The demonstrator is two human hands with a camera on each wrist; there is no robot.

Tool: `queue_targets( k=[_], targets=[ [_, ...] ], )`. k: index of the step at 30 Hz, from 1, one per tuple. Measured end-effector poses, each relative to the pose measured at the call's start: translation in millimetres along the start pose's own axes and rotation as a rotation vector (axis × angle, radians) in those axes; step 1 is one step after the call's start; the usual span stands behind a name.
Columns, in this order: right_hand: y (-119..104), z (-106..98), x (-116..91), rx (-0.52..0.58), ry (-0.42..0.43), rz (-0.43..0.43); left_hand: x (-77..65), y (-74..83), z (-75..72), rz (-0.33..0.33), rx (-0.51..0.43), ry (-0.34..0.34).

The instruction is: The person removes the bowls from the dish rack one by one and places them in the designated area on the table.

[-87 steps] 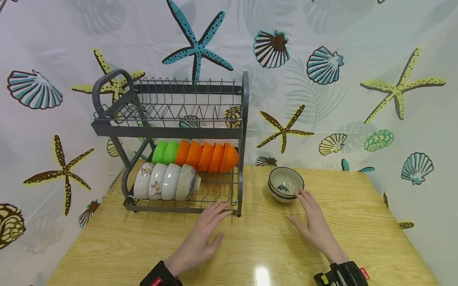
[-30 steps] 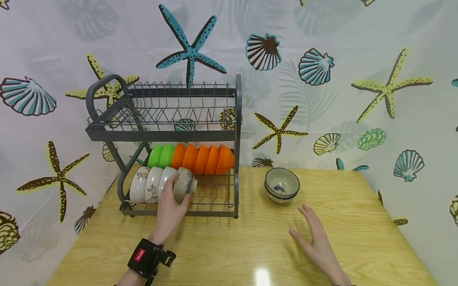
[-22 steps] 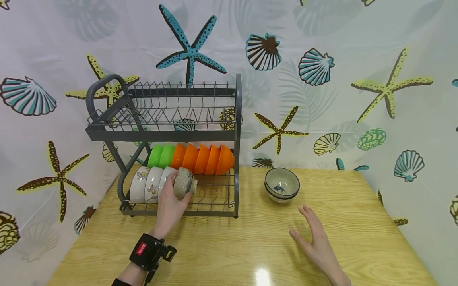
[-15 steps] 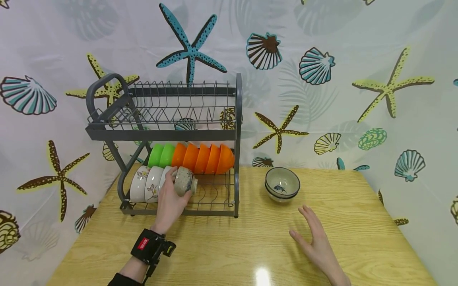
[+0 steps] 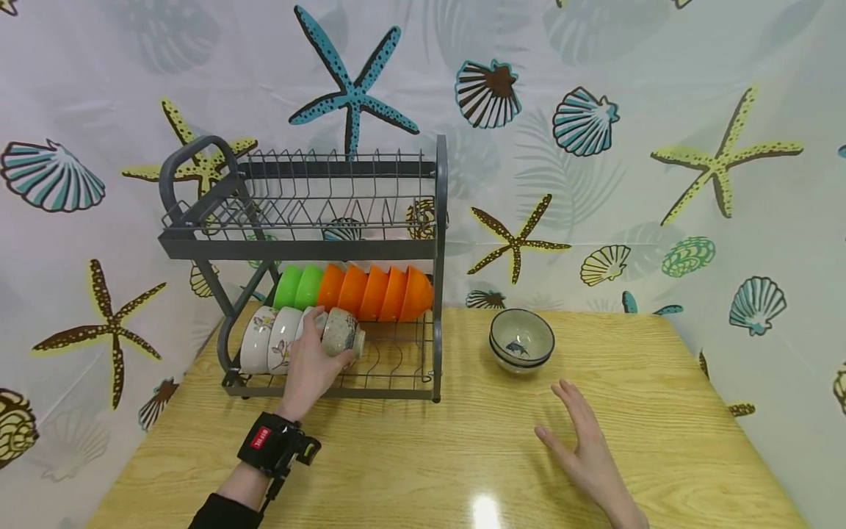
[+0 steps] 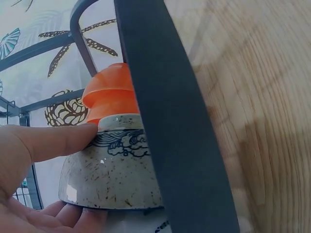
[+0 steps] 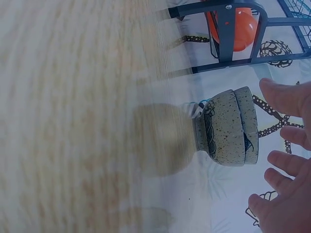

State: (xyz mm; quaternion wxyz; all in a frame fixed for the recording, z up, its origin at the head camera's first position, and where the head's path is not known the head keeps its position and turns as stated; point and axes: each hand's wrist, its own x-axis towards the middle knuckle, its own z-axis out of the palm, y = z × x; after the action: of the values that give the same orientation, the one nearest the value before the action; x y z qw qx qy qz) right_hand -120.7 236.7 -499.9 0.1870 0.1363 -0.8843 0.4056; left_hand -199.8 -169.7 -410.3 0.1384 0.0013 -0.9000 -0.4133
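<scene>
Nearest you, the black strap point(image 5: 267, 444) on your left wrist carries a red label point(image 5: 261, 437) with pale letters too small to read with certainty. Beyond it lies the wood-grained surface point(image 5: 410, 448), and over its right side your right grip point(image 5: 584, 455) is held with fingers spread and nothing in it. It hovers near the two stacked bowls point(image 5: 522, 338), nested upright on the surface to the right of the rack point(image 5: 304, 250); a careless sweep forward with that side could knock the pair. Your left grip point(image 5: 311, 364) has the speckled bowl point(image 5: 340, 334) pinched, thumb by its foot and fingers round the rim side; the bowl lies on its side in the rack's lower tier, last in the front row. Your fingers reach in between it and the white bowls point(image 5: 256, 344), so drawing it out fast could drag or tip its neighbour. The glaze looks smooth, and a loose pinch would probably let it slip. The front rail point(image 6: 180, 126) crosses before it in the left wrist view, so a low pull might chip the edge there. Further back, the orange bowls point(image 5: 374, 294) and green bowls point(image 5: 288, 286) stand close behind and could be bumped by too high a lift. No writing shows on the bowls, only patterns, nor on the patterned cloth point(image 5: 661, 59) behind everything.
</scene>
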Motion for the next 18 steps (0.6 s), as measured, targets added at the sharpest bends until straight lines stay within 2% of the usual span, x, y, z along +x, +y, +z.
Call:
queue_targets(
  k=[8, 18],
  targets=[
    [0.6, -2.7, -0.3, -0.003, 0.004, -0.003, 5.0, -0.9, -5.4, -0.052, -0.045, -0.072],
    [0.5, -3.2, -0.2, -0.006, -0.011, 0.016, 6.7, -1.5, -6.0, -0.056, -0.07, -0.09]
  ],
)
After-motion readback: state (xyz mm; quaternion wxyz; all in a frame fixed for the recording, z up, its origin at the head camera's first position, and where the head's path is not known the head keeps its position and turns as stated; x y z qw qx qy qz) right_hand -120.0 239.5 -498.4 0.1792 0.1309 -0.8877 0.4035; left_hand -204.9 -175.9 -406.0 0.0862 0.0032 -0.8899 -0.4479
